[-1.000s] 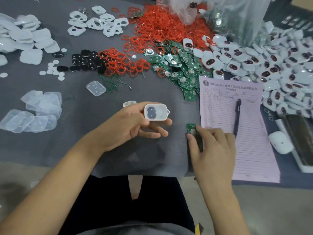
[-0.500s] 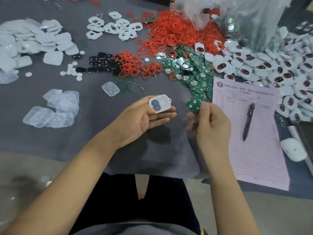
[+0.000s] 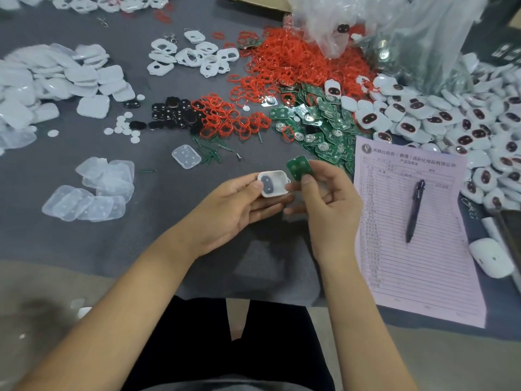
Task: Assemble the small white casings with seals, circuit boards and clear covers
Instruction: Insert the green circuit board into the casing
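— Biggest first?
— Grey desk (image 3: 84, 235), covered with parts. Crumpled plastic bag (image 3: 408, 38) at one o'clock. Pink form (image 3: 417, 249) at three o'clock, with a dark pen (image 3: 414, 213) lying on it.
— And the heaps?
— Finished white casings (image 3: 451, 119) piled at two o'clock. Red seals (image 3: 296, 60) heaped at twelve, touching a spread of green boards (image 3: 318, 128) just below. White lids (image 3: 42, 86) at ten o'clock, clear covers (image 3: 93, 193) at nine.
— Hands?
— Left hand (image 3: 231, 210) at centre, palm up, fingers curled under one open white casing (image 3: 273, 183), thumb on its near-left edge. Dark insert visible inside, opening facing up.
— Right?
— Right hand (image 3: 327, 198) just at three o'clock of the left, fingertips touching. Pinching a single green circuit board (image 3: 299, 166) between thumb and forefinger. Held tilted, at one o'clock of the casing, just beside its rim; contact cannot be told.
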The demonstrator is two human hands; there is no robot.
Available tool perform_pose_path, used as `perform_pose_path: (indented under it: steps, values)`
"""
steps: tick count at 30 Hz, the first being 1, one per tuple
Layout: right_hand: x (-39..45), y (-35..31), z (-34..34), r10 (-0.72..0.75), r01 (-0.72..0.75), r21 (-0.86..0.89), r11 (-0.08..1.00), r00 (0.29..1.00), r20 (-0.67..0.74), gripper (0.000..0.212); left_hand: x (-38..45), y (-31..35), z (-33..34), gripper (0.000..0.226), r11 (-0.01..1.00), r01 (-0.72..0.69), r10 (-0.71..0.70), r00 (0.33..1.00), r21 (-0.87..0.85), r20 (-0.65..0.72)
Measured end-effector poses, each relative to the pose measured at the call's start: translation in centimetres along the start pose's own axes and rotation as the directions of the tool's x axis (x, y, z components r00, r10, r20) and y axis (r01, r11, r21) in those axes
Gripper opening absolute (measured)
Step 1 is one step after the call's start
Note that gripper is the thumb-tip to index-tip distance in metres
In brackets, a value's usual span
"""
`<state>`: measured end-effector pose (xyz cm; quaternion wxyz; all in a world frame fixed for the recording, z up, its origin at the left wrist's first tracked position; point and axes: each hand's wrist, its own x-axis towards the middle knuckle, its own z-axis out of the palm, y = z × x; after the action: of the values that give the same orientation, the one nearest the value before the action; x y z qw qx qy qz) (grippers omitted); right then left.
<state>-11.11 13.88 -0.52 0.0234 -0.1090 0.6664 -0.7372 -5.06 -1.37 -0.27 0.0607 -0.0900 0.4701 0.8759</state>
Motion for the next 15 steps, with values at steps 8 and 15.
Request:
perform_pose_path:
  steps: [8, 15]
  values:
    - [-0.02, 0.55, -0.07, -0.102, 0.103, -0.147, 0.984, 0.995, 0.012, 0.016, -0.08, -0.19, 0.1, 0.039, 0.998, -0.022, 0.024, 0.999, 0.054, -0.031]
    - [-0.29, 0.62, 0.32, -0.162, 0.17, -0.267, 0.949, 0.985, 0.051, 0.013, -0.03, -0.23, 0.13, 0.041, 0.995, -0.024, 0.025, 1.0, 0.092, -0.012]
